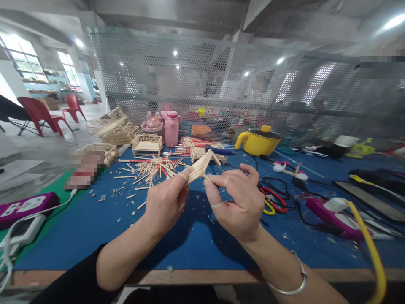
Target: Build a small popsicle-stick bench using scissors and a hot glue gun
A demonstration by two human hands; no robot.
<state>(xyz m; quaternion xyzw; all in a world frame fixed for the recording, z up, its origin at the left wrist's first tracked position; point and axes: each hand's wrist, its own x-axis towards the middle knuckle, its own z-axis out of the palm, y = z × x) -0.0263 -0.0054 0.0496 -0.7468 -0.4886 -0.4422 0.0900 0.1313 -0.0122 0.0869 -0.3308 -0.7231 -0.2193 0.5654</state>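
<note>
Your view is bright and evenly lit: daylight from windows (23,57) at far left, round ceiling lights (175,52) above. Your hands cast soft shadows on the blue table (95,219). Edges bow outward and smear; the right side blurs.

left hand (164,204), right hand (238,200), fingertips seemingly pinched

At the centre of the frame the left hand (164,204) and right hand (237,200) meet above the table (95,223), pinching between them a small stick frame (200,166). Behind them, toward upper centre, lies a heap of loose sticks (153,166), with a stick-built bench (147,145) and a jug (171,128) farther back. To the right of centre stands a cooking pot (259,141); scissors (270,200) lie just right of the right hand, and a power strip (23,205) sits at the left edge.
</note>
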